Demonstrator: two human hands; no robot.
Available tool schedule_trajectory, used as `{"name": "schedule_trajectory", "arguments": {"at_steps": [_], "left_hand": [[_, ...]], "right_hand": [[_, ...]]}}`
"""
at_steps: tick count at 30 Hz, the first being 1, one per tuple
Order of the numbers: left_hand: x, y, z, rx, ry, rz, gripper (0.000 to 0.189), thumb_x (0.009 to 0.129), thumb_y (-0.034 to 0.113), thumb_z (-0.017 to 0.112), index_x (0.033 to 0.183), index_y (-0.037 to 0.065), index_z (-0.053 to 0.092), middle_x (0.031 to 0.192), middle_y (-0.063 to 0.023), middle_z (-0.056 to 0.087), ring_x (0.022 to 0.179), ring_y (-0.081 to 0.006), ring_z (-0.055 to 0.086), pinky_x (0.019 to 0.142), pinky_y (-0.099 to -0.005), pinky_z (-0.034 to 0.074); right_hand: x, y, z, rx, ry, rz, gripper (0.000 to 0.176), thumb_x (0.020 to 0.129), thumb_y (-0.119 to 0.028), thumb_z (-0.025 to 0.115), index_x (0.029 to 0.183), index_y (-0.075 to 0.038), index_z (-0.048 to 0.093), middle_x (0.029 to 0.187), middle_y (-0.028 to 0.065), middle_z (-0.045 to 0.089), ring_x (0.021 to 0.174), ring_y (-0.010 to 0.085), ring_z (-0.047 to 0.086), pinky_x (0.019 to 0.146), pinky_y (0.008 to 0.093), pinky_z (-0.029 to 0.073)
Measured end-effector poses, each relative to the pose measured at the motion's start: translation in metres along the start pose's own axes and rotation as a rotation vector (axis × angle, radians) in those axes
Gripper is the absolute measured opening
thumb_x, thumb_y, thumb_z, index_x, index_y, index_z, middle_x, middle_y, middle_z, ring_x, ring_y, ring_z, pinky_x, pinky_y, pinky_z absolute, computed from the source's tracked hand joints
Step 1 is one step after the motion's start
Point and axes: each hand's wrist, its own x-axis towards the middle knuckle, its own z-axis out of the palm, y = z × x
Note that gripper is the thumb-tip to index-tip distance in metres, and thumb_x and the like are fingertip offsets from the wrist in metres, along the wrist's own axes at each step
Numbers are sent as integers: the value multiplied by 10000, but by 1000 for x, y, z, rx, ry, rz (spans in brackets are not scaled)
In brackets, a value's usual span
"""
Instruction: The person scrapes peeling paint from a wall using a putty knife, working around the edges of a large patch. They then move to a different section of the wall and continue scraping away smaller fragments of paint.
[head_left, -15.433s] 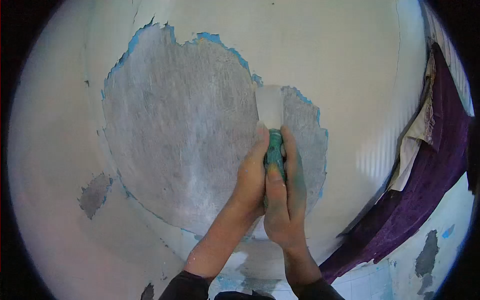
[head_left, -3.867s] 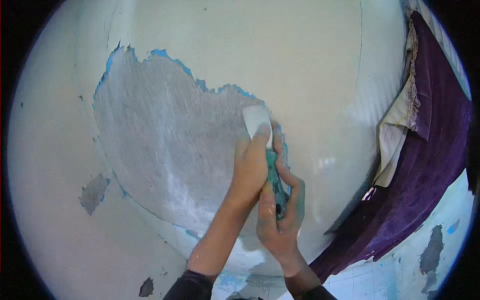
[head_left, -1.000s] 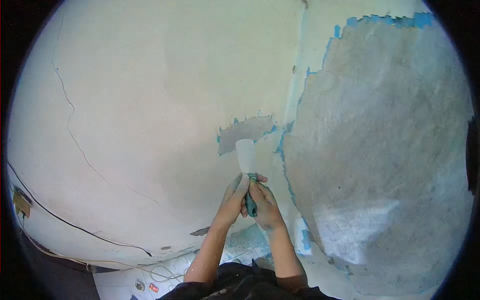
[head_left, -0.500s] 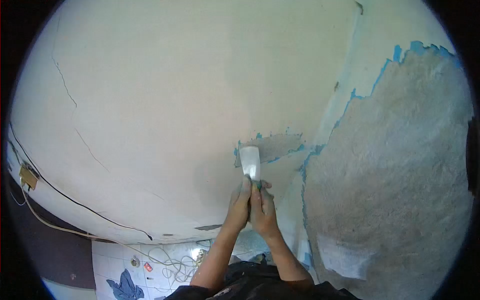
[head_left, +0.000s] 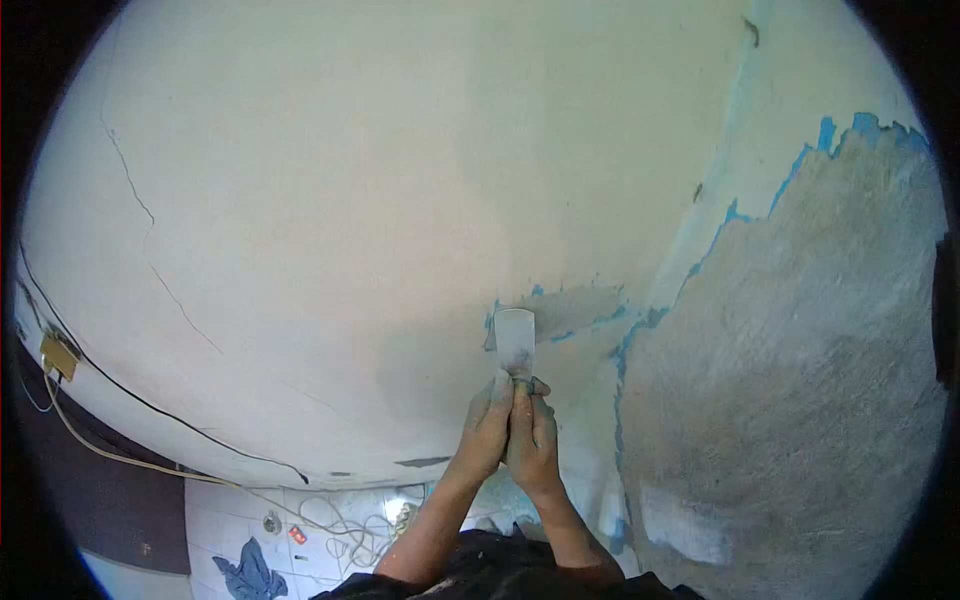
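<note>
A putty knife [head_left: 515, 338] with a broad metal blade points up the wall, its blade over the left end of a bare grey patch [head_left: 585, 308] edged with blue paint. My left hand [head_left: 486, 425] and my right hand [head_left: 533, 435] are both closed round its handle, side by side, and hide most of it. Cream paint [head_left: 330, 230] covers the wall around the patch. To the right spreads a large stripped area of rough grey plaster [head_left: 780, 380], bordered by a ragged blue line.
At the lower left a yellowish socket box [head_left: 59, 357] has a black cable [head_left: 150, 402] and a pale cord running from it. Coiled cord [head_left: 350, 535], a dark cloth [head_left: 250, 572] and a small red item [head_left: 297, 535] lie on the tiled floor [head_left: 210, 520].
The view has shifted, so the wall appears lower and further right. Both hands keep hold of the putty knife, whose blade now looks less bright and sits slightly lower against the patch.
</note>
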Motion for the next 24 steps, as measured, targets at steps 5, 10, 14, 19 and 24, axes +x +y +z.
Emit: {"name": "schedule_trajectory", "arguments": {"at_steps": [5, 10, 14, 19, 24], "left_hand": [[4, 19, 2, -72, -59, -55, 565, 1042, 455, 292, 1062, -34, 574, 994, -129, 614, 826, -225, 648, 755, -344, 538], [0, 11, -2, -60, -41, -78, 590, 1035, 478, 298, 1053, -31, 595, 963, -124, 625, 842, -211, 641, 757, -335, 531], [3, 19, 0, -102, -79, -64, 570, 1035, 465, 306, 1039, -27, 592, 979, -130, 626, 853, -217, 645, 762, -342, 535], [-4, 29, 7, -203, -92, -171, 559, 1033, 469, 304, 1079, -31, 551, 1006, -154, 618, 881, -252, 653, 767, -371, 551], [5, 37, 3, -187, -121, -161, 581, 1023, 492, 327, 1105, -34, 559, 1046, -144, 610, 898, -258, 653, 774, -369, 547]], "right_hand": [[4, -9, 2, 44, 28, 71, 379, 1050, -261, 352, 1024, 56, 558, 808, 186, 624, 739, 268, 623, 671, 376, 467], [-3, 2, 9, -3, 76, -70, 368, 1047, -243, 344, 1023, 61, 551, 823, 201, 619, 732, 287, 629, 659, 386, 463], [1, -18, 1, -44, 31, 69, 340, 1039, -220, 368, 1049, 68, 548, 828, 216, 622, 753, 302, 638, 666, 396, 467], [-4, -10, 2, -61, 54, 6, 334, 1038, -223, 382, 1086, 63, 546, 907, 209, 632, 823, 312, 637, 715, 387, 487], [8, -23, 2, 11, 71, -60, 358, 1045, -318, 398, 1026, 3, 555, 670, 18, 527, 547, 93, 497, 464, 255, 385]]}}
